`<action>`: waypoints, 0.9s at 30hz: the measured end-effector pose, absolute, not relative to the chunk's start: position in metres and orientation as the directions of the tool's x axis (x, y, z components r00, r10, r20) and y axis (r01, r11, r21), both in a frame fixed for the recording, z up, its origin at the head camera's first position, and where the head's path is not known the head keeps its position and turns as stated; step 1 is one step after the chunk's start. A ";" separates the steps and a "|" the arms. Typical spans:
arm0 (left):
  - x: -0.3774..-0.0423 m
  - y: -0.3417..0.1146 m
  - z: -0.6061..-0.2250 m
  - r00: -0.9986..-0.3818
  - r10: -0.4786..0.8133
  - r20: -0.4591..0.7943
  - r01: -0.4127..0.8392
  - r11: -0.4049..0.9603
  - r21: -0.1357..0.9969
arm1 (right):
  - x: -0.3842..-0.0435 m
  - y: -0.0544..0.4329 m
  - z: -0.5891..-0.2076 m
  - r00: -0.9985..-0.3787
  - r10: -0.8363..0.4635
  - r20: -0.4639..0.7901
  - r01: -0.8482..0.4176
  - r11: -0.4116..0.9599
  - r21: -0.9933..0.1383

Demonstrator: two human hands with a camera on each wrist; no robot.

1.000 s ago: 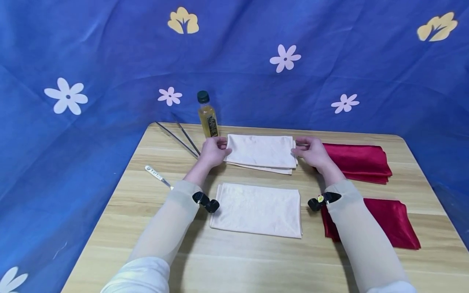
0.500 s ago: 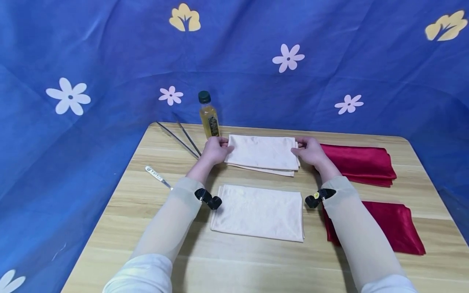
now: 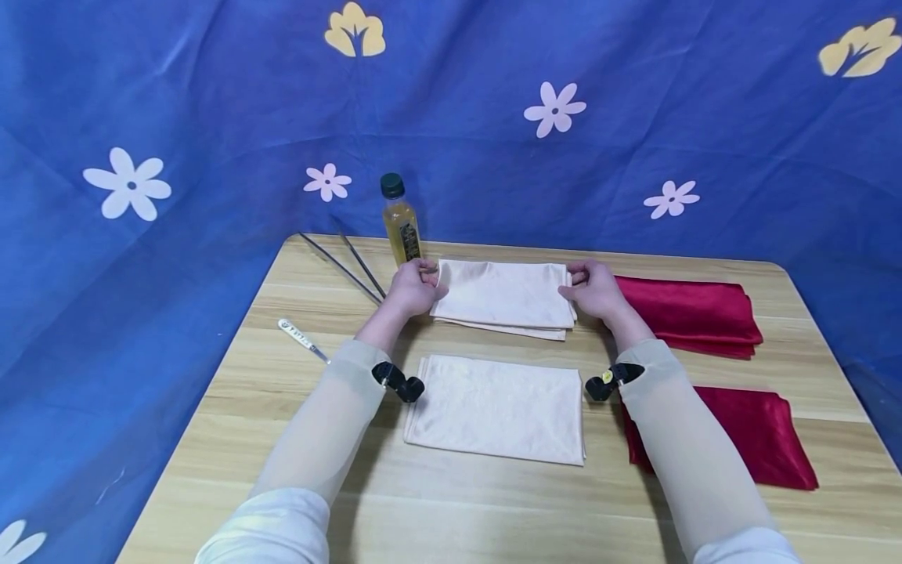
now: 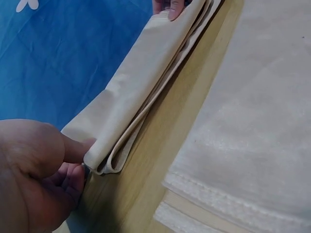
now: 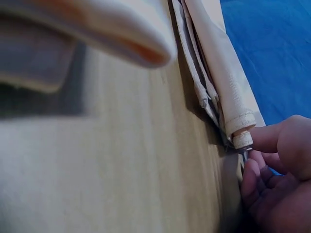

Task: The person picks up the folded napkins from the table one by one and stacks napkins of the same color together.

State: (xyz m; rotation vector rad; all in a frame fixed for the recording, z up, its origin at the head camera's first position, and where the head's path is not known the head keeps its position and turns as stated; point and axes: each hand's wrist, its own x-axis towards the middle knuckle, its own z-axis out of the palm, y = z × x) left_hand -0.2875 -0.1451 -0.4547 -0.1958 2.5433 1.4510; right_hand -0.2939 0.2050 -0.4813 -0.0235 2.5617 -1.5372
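A folded off-white cloth [image 3: 503,294] lies at the back middle of the table, its layers visible along the near edge. My left hand [image 3: 411,290] pinches its left end, thumb [image 4: 77,149] on top and the other fingers curled below. At the opposite end, my right hand [image 3: 595,291] holds the right edge between thumb [image 5: 267,138] and curled fingers, which are partly hidden in the head view. A second folded off-white cloth [image 3: 496,409] lies flat nearer to me, between my two forearms.
Two folded dark red cloths, one at the back [image 3: 687,313] and one in front [image 3: 757,435], lie on the right. A green-capped bottle of yellow liquid [image 3: 402,227] stands behind my left hand. Left of it are thin dark rods [image 3: 341,266] and a white-handled utensil [image 3: 299,335].
My right fingers have closed in on the cloth's right edge since the first frame. Both hands stay at its ends, and the cloth barely moves. The head view shifts slightly.
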 end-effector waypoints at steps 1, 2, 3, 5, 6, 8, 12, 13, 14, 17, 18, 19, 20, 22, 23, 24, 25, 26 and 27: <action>-0.288 -0.145 -0.453 -0.968 -0.008 -0.251 -0.218 0.518 0.827 | -0.294 0.205 -0.480 -0.986 -0.099 -0.131 0.066 0.490 -0.869; -0.288 -0.144 -0.452 -0.966 -0.002 -0.259 -0.220 0.532 0.818 | -0.294 0.205 -0.478 -0.984 -0.108 -0.141 0.068 0.505 -0.860; -0.288 -0.143 -0.451 -0.964 0.004 -0.264 -0.218 0.550 0.806 | -0.294 0.205 -0.476 -0.982 -0.116 -0.150 0.069 0.522 -0.850; -0.288 -0.142 -0.448 -0.962 0.013 -0.274 -0.214 0.586 0.781 | -0.293 0.204 -0.472 -0.977 -0.129 -0.171 0.076 0.542 -0.837; -0.288 -0.142 -0.446 -0.961 0.016 -0.275 -0.211 0.600 0.772 | -0.293 0.204 -0.471 -0.975 -0.130 -0.178 0.079 0.548 -0.833; -0.287 -0.141 -0.444 -0.961 0.021 -0.275 -0.203 0.623 0.755 | -0.293 0.204 -0.468 -0.974 -0.128 -0.189 0.087 0.556 -0.827; -0.286 -0.140 -0.440 -0.964 0.025 -0.264 -0.191 0.626 0.756 | -0.291 0.203 -0.462 -0.979 -0.104 -0.178 0.089 0.566 -0.820; -0.286 -0.140 -0.441 -0.967 0.028 -0.254 -0.181 0.627 0.758 | -0.290 0.202 -0.462 -0.981 -0.095 -0.171 0.087 0.569 -0.818; -0.285 -0.140 -0.441 -0.969 0.027 -0.244 -0.175 0.622 0.763 | -0.289 0.201 -0.461 -0.983 -0.087 -0.164 0.086 0.566 -0.820; -0.285 -0.141 -0.443 -0.976 0.028 -0.214 -0.151 0.623 0.768 | -0.288 0.200 -0.460 -0.983 -0.085 -0.165 0.092 0.552 -0.829; -0.285 -0.142 -0.444 -0.978 0.027 -0.205 -0.144 0.624 0.768 | -0.288 0.199 -0.460 -0.980 -0.094 -0.174 0.096 0.541 -0.835; -0.285 -0.142 -0.445 -0.981 0.026 -0.194 -0.135 0.628 0.767 | -0.288 0.199 -0.460 -0.977 -0.109 -0.181 0.097 0.530 -0.842; -0.285 -0.143 -0.446 -0.983 0.024 -0.184 -0.128 0.629 0.767 | -0.287 0.200 -0.460 -0.975 -0.123 -0.184 0.094 0.523 -0.847; -0.285 -0.143 -0.449 -0.985 0.026 -0.169 -0.116 0.628 0.769 | -0.286 0.200 -0.460 -0.971 -0.148 -0.187 0.085 0.514 -0.853; -0.285 -0.143 -0.450 -0.986 0.027 -0.164 -0.111 0.627 0.771 | -0.285 0.201 -0.459 -0.970 -0.159 -0.184 0.078 0.511 -0.856; -0.285 -0.143 -0.451 -0.987 0.029 -0.158 -0.106 0.624 0.774 | -0.284 0.202 -0.459 -0.970 -0.166 -0.180 0.072 0.507 -0.859; -0.286 -0.143 -0.452 -0.987 0.032 -0.155 -0.102 0.621 0.777 | -0.283 0.202 -0.459 -0.970 -0.171 -0.174 0.066 0.505 -0.860; -0.286 -0.143 -0.453 -0.988 0.033 -0.154 -0.101 0.616 0.781 | -0.283 0.203 -0.459 -0.970 -0.173 -0.171 0.061 0.508 -0.859; -0.286 -0.143 -0.454 -0.988 0.034 -0.153 -0.100 0.611 0.785 | -0.283 0.203 -0.459 -0.970 -0.176 -0.169 0.058 0.506 -0.861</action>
